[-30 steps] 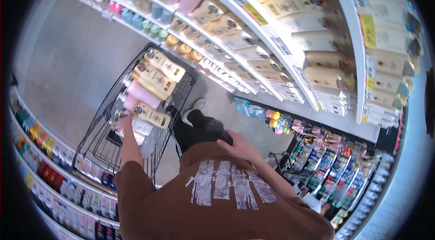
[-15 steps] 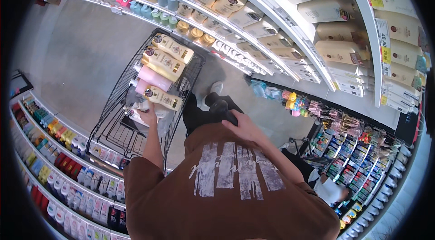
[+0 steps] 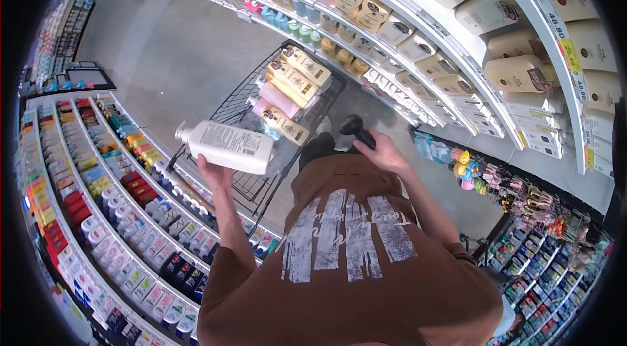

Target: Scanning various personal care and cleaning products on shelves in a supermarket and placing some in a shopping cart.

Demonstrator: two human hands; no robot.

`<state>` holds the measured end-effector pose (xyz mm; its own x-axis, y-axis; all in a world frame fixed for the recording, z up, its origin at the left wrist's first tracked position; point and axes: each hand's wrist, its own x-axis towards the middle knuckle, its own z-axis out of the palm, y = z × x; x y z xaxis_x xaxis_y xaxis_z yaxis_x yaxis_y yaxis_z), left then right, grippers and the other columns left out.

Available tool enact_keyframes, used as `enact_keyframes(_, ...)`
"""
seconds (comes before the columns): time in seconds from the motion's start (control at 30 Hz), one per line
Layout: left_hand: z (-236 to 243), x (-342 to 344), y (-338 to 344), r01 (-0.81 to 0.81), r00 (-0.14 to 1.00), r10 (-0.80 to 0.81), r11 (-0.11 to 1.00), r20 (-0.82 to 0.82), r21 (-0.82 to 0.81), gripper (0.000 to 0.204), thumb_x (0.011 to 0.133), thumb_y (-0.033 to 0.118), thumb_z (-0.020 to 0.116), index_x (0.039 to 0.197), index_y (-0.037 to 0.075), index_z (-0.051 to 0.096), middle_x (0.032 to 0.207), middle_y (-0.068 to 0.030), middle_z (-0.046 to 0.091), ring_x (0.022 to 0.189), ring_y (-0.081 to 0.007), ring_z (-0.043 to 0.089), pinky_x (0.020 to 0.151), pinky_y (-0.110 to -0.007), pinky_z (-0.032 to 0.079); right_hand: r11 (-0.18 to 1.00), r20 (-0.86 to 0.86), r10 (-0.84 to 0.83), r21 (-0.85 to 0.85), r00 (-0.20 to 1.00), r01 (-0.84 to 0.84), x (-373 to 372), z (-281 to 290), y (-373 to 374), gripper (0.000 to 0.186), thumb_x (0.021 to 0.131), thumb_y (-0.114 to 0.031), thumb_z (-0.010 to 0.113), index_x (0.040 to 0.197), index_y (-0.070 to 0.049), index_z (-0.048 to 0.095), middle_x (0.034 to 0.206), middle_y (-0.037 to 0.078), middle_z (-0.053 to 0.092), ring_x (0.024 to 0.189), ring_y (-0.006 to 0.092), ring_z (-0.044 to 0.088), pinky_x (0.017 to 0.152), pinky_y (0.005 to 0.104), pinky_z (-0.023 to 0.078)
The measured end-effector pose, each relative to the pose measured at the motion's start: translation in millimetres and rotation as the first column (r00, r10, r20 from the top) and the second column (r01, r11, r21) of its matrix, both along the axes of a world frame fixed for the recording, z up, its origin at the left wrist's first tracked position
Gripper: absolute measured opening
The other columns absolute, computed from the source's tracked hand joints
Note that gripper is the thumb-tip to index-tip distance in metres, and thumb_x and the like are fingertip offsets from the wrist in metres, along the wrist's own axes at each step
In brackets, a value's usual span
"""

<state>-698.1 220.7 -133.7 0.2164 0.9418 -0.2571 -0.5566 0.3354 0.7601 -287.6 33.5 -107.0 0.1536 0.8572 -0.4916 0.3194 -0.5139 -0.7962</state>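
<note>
Above the shopping cart (image 3: 243, 84), my left hand (image 3: 215, 175) grips a white pump bottle (image 3: 230, 145) from beneath. The bottle lies on its side, pump to the left, with its printed back label showing. My right hand (image 3: 386, 152) is wrapped round the handle of a black handheld scanner (image 3: 356, 129), whose rounded head tilts toward the cart. At the far end of the black wire cart lie cream bottles (image 3: 307, 65) and a pink pump bottle (image 3: 279, 99). Another cream bottle (image 3: 285, 125) lies nearer me. The held bottle hides part of the cart.
Tall shelves of bottles (image 3: 418, 45) rise close on the right. A lower shelf unit (image 3: 137, 215) with packed bottles curves along the left. Hanging goods (image 3: 516, 189) and another shelf (image 3: 535, 267) stand at the lower right. Grey floor (image 3: 170, 39) stretches beyond the cart.
My left hand has come up out of the cart with the white bottle. My right hand has lifted away from my waist, raising the scanner. The view has shifted, showing more left shelving.
</note>
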Motion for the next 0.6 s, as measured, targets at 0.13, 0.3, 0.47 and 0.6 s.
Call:
enact_keyframes(0.13, 54.9, 134.7, -16.3, 0.211, 0.837, -0.125, 0.972, 0.532, -0.103, 0.09, 0.09, 0.076, 0.05, 0.146, 0.006, 0.045, 0.132, -0.0189, 0.056, 0.109, -0.0321, 0.064, 0.092, -0.058, 0.056, 0.989, 0.012, -0.103, 0.11, 0.995, 0.101, 18.0, -10.2, -21.9, 0.045, 0.095, -0.037, 0.072, 0.107, 0.005, 0.063, 0.084, 0.018, 0.065, 0.078, 0.025, 0.06, 0.075, 0.0403, 0.049)
enact_keyframes(0.3, 73.4, 223.9, -30.4, 0.362, 0.793, -0.206, 0.916, 0.573, -0.172, 0.091, 0.092, 0.078, 0.049, 0.148, 0.006, 0.046, 0.125, -0.0149, 0.059, 0.105, -0.0309, 0.063, 0.089, -0.051, 0.054, 0.919, 0.004, -0.276, 0.293, 0.961, 0.263, 34.4, -1.9, -61.6, 0.039, 0.096, -0.03, 0.073, 0.114, 0.003, 0.065, 0.078, 0.007, 0.062, 0.069, 0.0167, 0.057, 0.063, 0.0357, 0.047)
enact_keyframes(0.47, 80.4, 266.9, -20.6, 0.546, 0.776, -0.522, 0.837, 0.355, 0.035, 0.09, 0.096, 0.076, 0.042, 0.154, 0.007, 0.04, 0.129, -0.0185, 0.061, 0.117, -0.0341, 0.063, 0.094, -0.052, 0.057, 0.926, -0.435, -0.378, -0.172, 0.817, 0.337, 55.1, 101.1, -89.3, 0.039, 0.098, -0.026, 0.072, 0.123, 0.004, 0.067, 0.109, 0.014, 0.074, 0.096, 0.0161, 0.066, 0.089, 0.0338, 0.053)
enact_keyframes(0.6, 92.4, 306.4, -30.2, 0.555, 0.824, -0.549, 0.832, 0.137, -0.006, 0.084, 0.101, 0.069, 0.037, 0.156, 0.005, 0.038, 0.138, -0.0205, 0.059, 0.119, -0.0335, 0.064, 0.094, -0.046, 0.058, 0.888, -0.437, -0.336, 0.149, 0.834, 0.436, 56.8, 130.2, -106.5, 0.036, 0.098, -0.026, 0.072, 0.119, 0.004, 0.069, 0.104, 0.011, 0.075, 0.095, 0.0136, 0.066, 0.086, 0.0329, 0.052)
